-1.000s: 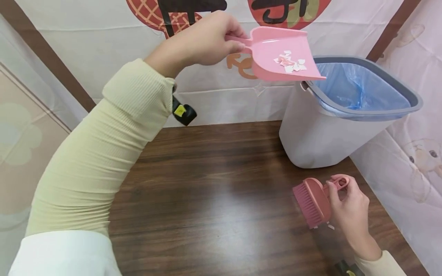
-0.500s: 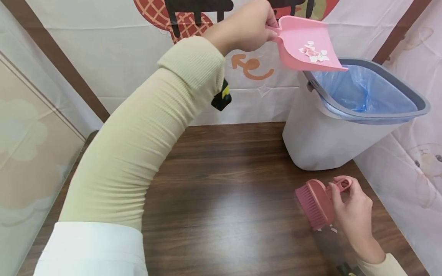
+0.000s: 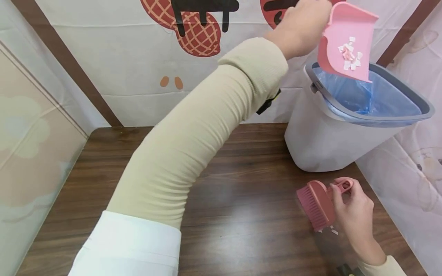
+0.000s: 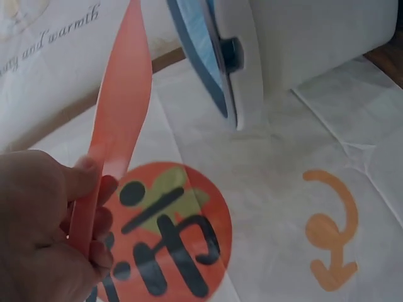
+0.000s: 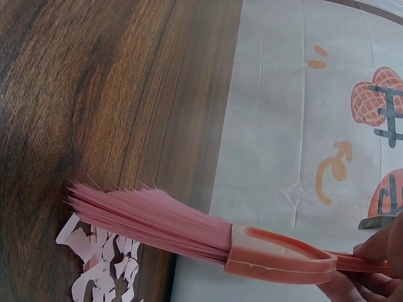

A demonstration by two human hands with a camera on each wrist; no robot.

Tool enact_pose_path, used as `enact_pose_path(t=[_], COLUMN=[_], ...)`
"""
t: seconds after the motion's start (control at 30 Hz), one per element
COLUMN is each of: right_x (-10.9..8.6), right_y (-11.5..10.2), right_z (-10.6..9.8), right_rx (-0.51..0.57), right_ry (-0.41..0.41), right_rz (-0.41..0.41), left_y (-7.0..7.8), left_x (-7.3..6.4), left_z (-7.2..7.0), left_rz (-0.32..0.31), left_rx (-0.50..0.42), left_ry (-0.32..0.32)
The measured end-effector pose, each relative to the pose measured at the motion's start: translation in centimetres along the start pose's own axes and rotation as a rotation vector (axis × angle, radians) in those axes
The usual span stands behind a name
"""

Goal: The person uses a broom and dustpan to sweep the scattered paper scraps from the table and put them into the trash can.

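Observation:
My left hand (image 3: 304, 28) grips the handle of a pink dustpan (image 3: 345, 27), tilted with its front lip over the near left part of the bin's opening. Small white and pink paper scraps (image 3: 349, 55) lie on the pan. In the left wrist view the dustpan (image 4: 126, 88) shows edge-on, fingers wrapped round its handle. Low on the right, my right hand (image 3: 355, 214) pinches the handle of a pink hand brush (image 3: 319, 203), bristles down at the table. Beside and under the bristles, the right wrist view shows a cluster of paper scraps (image 5: 104, 264).
A light grey bin (image 3: 321, 134) with a blue liner (image 3: 393, 96) and grey rim stands at the table's back right. The brown wooden table (image 3: 228, 214) meets printed cloth (image 3: 145, 107) hung behind and at both sides.
The left hand has carried the dustpan rightward and up over the bin, and the pan tilts more steeply with the scraps still on it. The right hand and brush have barely moved.

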State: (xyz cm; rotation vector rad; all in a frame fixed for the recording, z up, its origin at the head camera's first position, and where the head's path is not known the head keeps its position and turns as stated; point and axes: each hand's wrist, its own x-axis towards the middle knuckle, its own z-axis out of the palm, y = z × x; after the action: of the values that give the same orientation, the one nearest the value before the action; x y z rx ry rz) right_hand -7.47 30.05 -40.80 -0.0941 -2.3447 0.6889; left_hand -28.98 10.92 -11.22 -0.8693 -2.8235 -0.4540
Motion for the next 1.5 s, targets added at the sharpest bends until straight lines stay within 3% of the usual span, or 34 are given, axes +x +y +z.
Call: enact_pose_path(t=[0.07, 0.27, 0.37, 0.7, 0.87, 0.93, 1.33, 1.5], right_x=[-0.1, 0.0, 0.0, 0.1, 0.1, 0.1, 0.1, 0.1], right_y=[-0.3, -0.2, -0.2, -0.2, 0.0, -0.1, -0.2, -0.3], right_z=[0.0, -0.1, -0.1, 0.0, -0.1, 0.0, -0.1, -0.1], right_rx=[-0.009, -0.019, -0.012, -0.012, -0.011, -0.010, -0.015, -0.014], right_ry=[-0.005, -0.014, -0.014, -0.028, -0.034, -0.036, -0.044, -0.045], right_rz=[0.009, 0.022, 0.021, 0.016, 0.021, 0.020, 0.019, 0.016], left_y=[0.5, 1.4, 1.3, 1.7, 2.6, 2.9, 3.2, 2.9], left_x=[-0.2, 0.6, 1.2, 1.8, 1.6, 1.5, 1.2, 1.0], left_z=[0.3, 1.7, 2.6, 4.4, 5.0, 5.1, 5.1, 5.0], left_rz=[0.019, 0.116, 0.188, 0.547, 0.732, 0.773, 0.774, 0.729], left_rx=[0.016, 0.387, 0.475, 0.710, 0.869, 0.911, 0.912, 0.889], left_ry=[0.014, 0.048, 0.070, 0.265, 0.291, 0.284, 0.285, 0.304])
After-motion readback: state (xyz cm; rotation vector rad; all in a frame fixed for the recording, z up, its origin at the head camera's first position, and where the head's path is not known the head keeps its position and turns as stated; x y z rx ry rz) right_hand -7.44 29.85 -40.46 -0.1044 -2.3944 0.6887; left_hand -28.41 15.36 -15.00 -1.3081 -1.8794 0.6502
